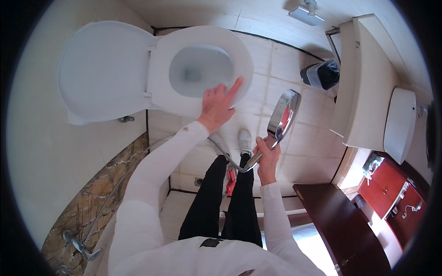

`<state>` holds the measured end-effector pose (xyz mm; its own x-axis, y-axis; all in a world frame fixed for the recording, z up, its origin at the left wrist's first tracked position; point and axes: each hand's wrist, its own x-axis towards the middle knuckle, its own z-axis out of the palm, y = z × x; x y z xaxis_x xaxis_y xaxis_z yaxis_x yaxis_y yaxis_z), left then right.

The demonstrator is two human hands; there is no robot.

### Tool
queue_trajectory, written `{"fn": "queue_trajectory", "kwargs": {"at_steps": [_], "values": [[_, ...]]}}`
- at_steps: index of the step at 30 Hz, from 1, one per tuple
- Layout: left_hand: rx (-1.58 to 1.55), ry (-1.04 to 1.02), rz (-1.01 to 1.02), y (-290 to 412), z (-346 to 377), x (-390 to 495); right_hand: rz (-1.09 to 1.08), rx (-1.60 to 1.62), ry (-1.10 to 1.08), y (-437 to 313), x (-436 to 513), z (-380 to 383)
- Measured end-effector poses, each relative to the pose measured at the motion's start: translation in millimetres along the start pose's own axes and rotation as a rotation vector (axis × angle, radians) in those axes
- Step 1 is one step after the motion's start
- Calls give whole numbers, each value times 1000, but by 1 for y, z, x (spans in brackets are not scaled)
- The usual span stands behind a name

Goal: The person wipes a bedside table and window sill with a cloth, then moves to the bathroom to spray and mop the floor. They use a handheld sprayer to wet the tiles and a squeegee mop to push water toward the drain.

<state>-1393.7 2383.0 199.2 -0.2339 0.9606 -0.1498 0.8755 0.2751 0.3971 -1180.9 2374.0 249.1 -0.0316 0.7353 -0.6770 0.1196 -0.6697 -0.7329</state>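
My left hand (217, 107) reaches over the near side of a white toilet seat (243, 55), its index finger stretched out and the other fingers bent. Whether the fingertip touches the seat cannot be told. Nothing is held in that hand. The toilet lid (103, 70) is raised against the wall, and water stands in the toilet bowl (202, 70). My right hand (268, 158) grips the handle of a large chrome hand shower head (284, 112), tilted upward. From the handle a grey shower hose (236, 166) runs left, partly hidden by my left forearm. No spray is visible.
A chrome wall faucet (81, 245) is mounted at lower left. On the right are a lined black bin (321, 74), a cream cabinet (366, 89) and a dark red door (342, 217). A red object (230, 181) shows between my legs, near a floor drain (198, 181).
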Motion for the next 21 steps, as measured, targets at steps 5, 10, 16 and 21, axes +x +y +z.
{"fn": "queue_trajectory", "kwargs": {"at_steps": [5, 10, 16, 21], "values": [[187, 445, 83, -52, -120, -72, -73, 70, 5, -15, -5, 12], [443, 635, -95, -101, -207, -111, -80, 166, -79, -28, -14, 40], [696, 596, -403, -164, -236, -143, -79, 268, -352, -39, -51, 93], [711, 573, -541, -224, -237, -156, -122, 334, -350, -52, -66, 126]]}}
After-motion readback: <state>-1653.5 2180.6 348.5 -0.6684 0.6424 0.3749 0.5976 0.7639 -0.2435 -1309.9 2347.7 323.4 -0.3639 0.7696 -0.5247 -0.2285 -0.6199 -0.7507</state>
